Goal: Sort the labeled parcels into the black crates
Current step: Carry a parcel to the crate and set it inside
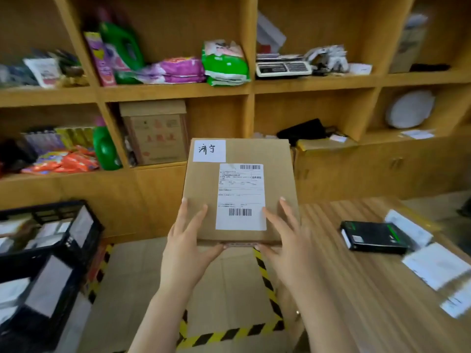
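A wooden shelf unit [175, 91] fills the back wall, its upper row holding a green bottle [122, 44], pink packets [178, 70], a green-and-white bag [224, 63] and a scale [283, 68]. Below stand a cardboard box [155, 133], orange packets [68, 163], a black pouch [303, 129] and a white disc [410, 109]. Striped tape [265, 273] marks the floor beside a wooden table [356, 289].

- We see the parcel [239, 154] as plain brown cardboard, matt and smooth.
- Its shipping label [240, 197] and the handwritten slip [209, 150] look like white paper, faintly sheeny.
- We take the crates [48, 212] for dull black moulded plastic.
- The table [369, 289] shows striped wood grain with a soft sheen.
- The shelving [175, 91] is smooth light wood.
- The bags [224, 63] on it are shiny plastic film.
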`<action>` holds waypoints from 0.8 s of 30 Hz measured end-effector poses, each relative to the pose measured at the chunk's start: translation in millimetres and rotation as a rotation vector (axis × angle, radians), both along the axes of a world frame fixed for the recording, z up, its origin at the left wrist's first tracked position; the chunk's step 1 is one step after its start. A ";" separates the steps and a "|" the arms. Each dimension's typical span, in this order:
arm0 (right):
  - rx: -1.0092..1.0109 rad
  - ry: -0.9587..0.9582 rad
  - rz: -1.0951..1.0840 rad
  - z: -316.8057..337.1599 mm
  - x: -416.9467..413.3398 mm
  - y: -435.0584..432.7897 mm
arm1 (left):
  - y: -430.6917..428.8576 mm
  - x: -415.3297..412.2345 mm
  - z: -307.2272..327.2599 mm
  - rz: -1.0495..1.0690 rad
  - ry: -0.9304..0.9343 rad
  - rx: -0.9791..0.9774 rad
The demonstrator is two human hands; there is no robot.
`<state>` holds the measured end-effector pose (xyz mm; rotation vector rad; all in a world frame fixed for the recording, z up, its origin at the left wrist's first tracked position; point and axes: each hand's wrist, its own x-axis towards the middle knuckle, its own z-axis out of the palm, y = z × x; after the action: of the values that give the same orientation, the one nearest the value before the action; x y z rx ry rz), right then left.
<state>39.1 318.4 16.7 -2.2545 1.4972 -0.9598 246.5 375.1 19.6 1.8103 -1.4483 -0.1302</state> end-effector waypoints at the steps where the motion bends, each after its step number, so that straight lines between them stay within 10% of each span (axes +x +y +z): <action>1: -0.005 -0.001 0.061 0.1 29.1 -1.9 | 10.0 25.9 1.8 0.059 0.000 0.012; 24: 0.076 0.091 0.907 -3.4 594.3 37.9 | 181.7 468.7 -18.6 0.912 0.065 0.034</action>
<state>633.4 356.3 13.2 -2.5150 0.3798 -0.4981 715.2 556.8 1.0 2.2874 -0.4713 0.2483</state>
